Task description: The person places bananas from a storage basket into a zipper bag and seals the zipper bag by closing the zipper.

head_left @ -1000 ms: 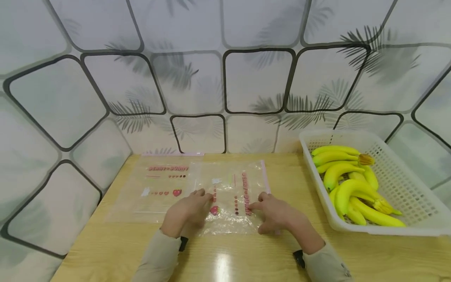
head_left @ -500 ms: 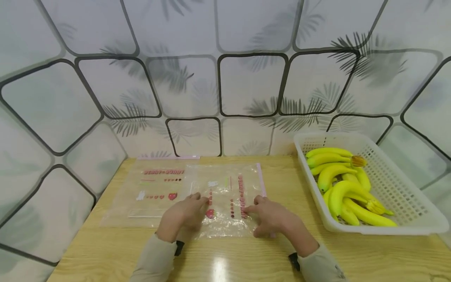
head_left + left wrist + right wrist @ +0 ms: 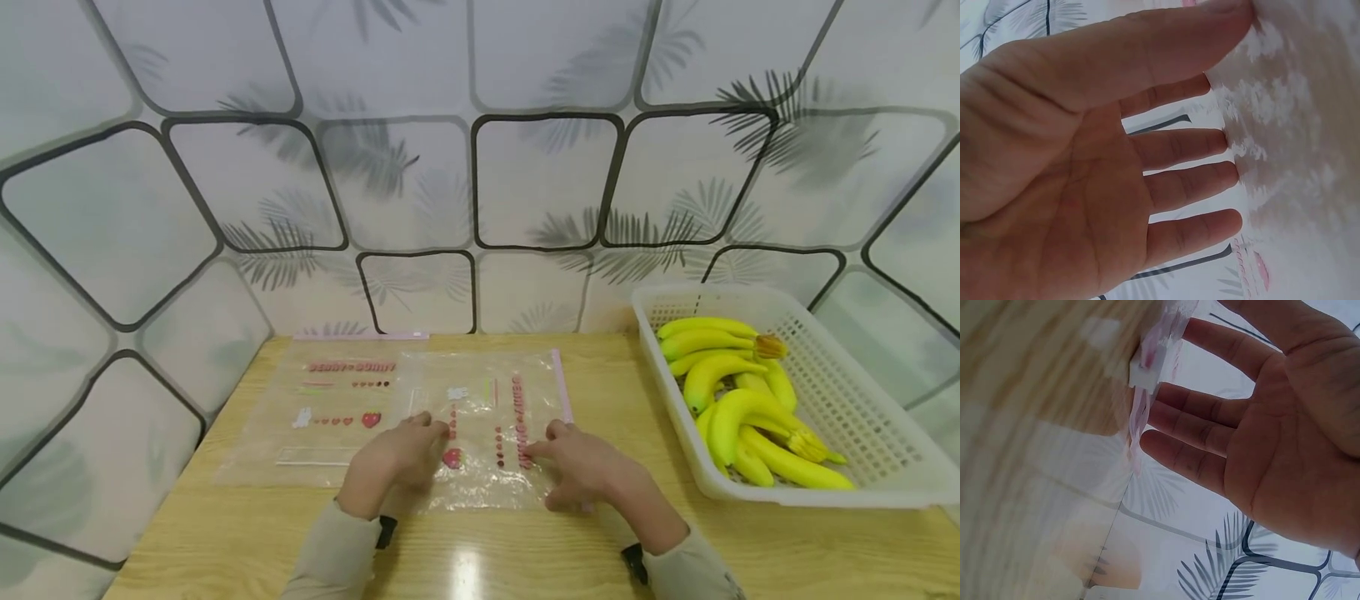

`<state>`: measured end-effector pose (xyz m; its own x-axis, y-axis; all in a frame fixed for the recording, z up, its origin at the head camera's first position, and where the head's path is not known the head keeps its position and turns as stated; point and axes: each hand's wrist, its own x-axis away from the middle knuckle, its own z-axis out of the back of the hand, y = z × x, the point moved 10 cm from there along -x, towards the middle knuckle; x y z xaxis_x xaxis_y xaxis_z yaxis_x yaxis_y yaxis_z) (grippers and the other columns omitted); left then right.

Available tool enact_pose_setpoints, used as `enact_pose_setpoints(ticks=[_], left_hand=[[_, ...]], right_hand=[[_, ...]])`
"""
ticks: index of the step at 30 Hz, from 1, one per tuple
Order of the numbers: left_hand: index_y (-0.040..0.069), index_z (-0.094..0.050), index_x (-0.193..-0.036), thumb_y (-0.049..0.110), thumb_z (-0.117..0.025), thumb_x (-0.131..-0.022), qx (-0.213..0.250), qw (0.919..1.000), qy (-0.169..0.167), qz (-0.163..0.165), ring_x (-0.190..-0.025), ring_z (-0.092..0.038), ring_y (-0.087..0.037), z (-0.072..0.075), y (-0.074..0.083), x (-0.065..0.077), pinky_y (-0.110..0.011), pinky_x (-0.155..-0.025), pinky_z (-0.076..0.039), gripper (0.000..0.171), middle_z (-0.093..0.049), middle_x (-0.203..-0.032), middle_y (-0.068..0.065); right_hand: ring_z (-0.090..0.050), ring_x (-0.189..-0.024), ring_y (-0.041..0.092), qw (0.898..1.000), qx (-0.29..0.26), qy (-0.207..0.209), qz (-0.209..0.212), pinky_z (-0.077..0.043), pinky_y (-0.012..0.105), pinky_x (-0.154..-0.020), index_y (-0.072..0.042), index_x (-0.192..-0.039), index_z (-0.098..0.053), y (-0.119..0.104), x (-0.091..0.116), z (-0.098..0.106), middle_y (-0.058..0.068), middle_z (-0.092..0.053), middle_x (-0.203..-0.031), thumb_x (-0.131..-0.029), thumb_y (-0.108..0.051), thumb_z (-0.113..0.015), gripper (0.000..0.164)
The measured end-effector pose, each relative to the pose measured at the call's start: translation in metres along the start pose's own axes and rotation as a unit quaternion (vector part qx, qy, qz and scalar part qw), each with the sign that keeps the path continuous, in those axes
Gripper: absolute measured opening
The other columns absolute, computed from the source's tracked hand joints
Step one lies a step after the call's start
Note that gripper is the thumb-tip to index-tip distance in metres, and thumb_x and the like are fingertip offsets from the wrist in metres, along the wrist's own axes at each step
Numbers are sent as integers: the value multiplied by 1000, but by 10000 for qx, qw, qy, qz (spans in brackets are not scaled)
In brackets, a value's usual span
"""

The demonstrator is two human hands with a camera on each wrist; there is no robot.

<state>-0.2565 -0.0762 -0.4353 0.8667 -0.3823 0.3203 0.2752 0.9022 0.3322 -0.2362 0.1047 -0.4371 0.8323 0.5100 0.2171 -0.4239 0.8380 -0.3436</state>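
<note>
- Head view: a clear printed bag [image 3: 476,429] lay flat on the wooden desk [image 3: 603,375], between the hands, turned sideways. Its pink zip strip [image 3: 562,387] faced right and ran front to back; its red lettering ran down toward the person. Which side was longer was hard to tell. The left hand [image 3: 396,458] and right hand [image 3: 583,462] rested at its sides, clenching nothing. Beside it, a second bag [image 3: 330,402] had its strip at the far edge. At right, a white basket [image 3: 862,497] held yellow bananas [image 3: 724,417].
- Left wrist view: the left hand's straight, spread fingers met the crinkled film, grasping nothing.
- Right wrist view: the right hand's fingers stretched to the pink strip, near its white slider [image 3: 1146,372], also ungripping.
</note>
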Motion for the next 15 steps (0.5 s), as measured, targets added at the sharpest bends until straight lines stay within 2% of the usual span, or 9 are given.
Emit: enact_pose_setpoints(ticks=[4, 8, 15], left_hand=[[8, -52, -140, 13, -56, -99, 27, 10000, 1, -11, -142, -33, -44, 3, 0, 2, -63, -108, -34, 41, -36, -153, -24], [7, -56, -135, 17, -51, -103, 10, 9999, 101, -69, -138, -39, -44, 5, 1, 1, -62, -106, -38, 34, -43, -149, -22], [9, -59, -132, 15, -50, -102, -60, 9997, 160, -193, -129, -48, -43, 6, 3, -1, -59, -101, -44, 32, -52, -138, -19]], right_hand=[[-52, -87, 16, 9999, 76, 57, 133, -49, 33, -69, -16, -132, -64, -3, 0, 3, 9, -53, -114, -66, -21, -85, 69], [-52, -88, 17, 9996, 40, 65, 259, -50, 33, -70, -15, -131, -64, -6, 1, 4, 12, -53, -116, -68, -20, -85, 67], [-51, -86, 17, 9999, 24, 12, 168, -49, 33, -68, -15, -133, -63, -5, 1, 4, 14, -52, -118, -67, -20, -85, 70]])
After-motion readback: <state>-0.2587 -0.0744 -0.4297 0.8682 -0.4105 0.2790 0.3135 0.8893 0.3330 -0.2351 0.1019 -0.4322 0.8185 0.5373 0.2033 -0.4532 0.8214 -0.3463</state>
